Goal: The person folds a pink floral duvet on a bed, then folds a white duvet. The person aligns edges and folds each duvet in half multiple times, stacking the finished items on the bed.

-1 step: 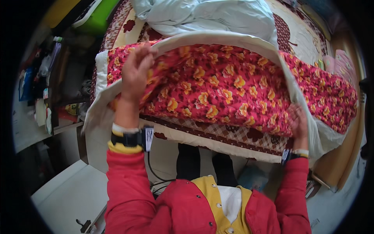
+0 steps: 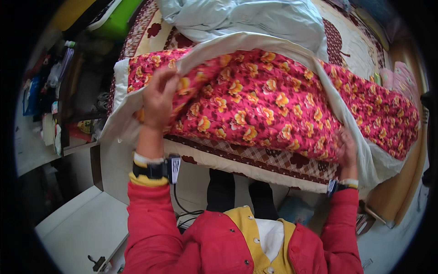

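Cluttered shelves [image 2: 59, 109] stood at the far left. Next came the left hand [image 2: 159, 98], fingers bent by the white border [image 2: 205, 51] of the red floral quilt [image 2: 255, 105] — whether they pinched it, I could not tell. The quilt lay partly raised across the bed [image 2: 353, 41], in front of pale blue bedding [image 2: 246, 20]. The right hand [image 2: 346, 147] curled at the quilt's near edge — I could not tell its grip. Pink fabric [image 2: 402, 78] lay farther right.
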`<state>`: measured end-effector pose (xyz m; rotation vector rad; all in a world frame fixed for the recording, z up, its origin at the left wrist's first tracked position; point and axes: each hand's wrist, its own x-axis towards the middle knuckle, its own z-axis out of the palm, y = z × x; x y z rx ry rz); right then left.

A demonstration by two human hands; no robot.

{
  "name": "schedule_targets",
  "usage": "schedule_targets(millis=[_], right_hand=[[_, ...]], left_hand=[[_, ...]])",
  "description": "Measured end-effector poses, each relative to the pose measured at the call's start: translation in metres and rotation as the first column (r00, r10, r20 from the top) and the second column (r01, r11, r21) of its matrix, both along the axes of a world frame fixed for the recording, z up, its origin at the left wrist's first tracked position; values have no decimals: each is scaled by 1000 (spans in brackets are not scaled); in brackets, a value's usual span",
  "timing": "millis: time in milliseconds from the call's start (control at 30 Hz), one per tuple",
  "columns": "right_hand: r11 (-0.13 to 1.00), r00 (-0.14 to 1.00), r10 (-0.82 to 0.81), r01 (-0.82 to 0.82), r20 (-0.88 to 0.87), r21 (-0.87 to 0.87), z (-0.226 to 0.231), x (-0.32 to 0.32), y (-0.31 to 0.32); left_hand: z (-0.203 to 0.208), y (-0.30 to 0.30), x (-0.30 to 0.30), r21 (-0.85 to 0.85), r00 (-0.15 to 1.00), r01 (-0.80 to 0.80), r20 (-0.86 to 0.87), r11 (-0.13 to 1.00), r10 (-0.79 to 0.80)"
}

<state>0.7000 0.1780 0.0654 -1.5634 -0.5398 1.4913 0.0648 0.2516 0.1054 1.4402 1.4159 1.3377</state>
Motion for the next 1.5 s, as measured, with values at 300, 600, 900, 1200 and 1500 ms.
schedule_targets(millis=[300, 600, 900, 1200, 1500], right_hand=[[904, 814, 293, -65, 501, -423, -78, -56, -40], [305, -131, 430, -910, 893, -280, -73, -308, 2], [210, -356, 496, -836, 792, -507, -88, -372, 26], [-4, -418, 556, -865, 718, -501, -64, -373, -32], [712, 331, 249, -700, 910, 60, -89, -329, 96]], left_hand=[[-156, -172, -118, -403, 604, -796, -576, 451, 551], [-198, -199, -181, -513, 640, -728, -746, 454, 184], [-54, -136, -327, -156, 682, -729, -249, 667, 687], [-59, -82, -402, 78, 265, -609, -918, 789, 295], [-189, -104, -424, -534, 802, -597, -377, 598, 464]])
